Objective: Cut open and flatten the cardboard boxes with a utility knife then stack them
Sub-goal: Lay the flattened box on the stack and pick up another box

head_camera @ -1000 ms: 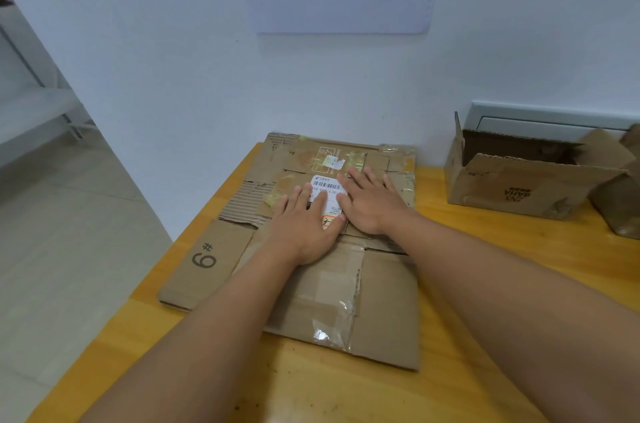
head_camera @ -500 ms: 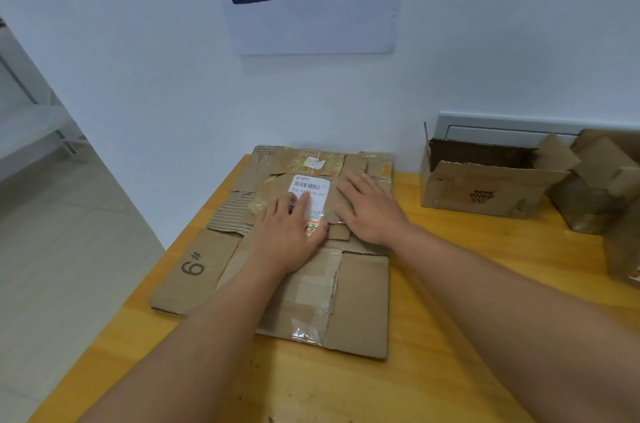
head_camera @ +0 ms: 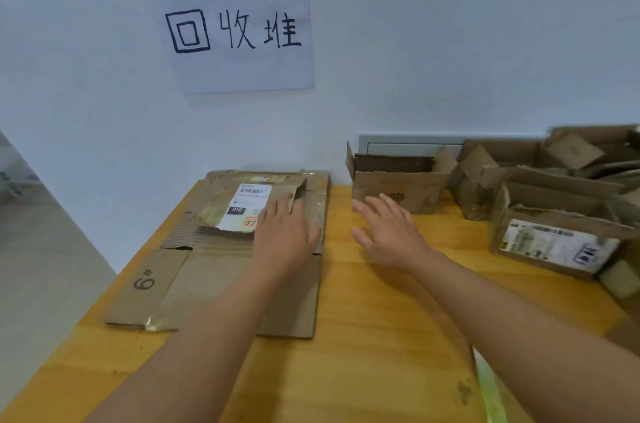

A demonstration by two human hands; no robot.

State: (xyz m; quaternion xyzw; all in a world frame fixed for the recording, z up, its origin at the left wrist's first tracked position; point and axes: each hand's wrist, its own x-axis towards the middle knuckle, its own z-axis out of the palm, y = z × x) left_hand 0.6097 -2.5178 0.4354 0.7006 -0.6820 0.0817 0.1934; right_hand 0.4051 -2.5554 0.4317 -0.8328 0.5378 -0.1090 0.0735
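While the left hand (head_camera: 282, 235) presses flat on the stack (head_camera: 221, 249) at the worktop's (head_camera: 363, 336) left end, fingers straight, the right hand (head_camera: 388, 232) hovers spread near a box (head_camera: 398, 189) (light, floppy card; likely best held by its walls).

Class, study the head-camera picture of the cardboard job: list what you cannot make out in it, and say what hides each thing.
- Utility knife: not visible anywhere in the head view.
- Shipping label text on the flattened stack: too small, and the left hand covers its right edge.
- Right hand: motion-blurred; contact with the table unclear.
- Far-right boxes: blurred, cut by the frame edge.
- Open box interior: hidden by its front wall.
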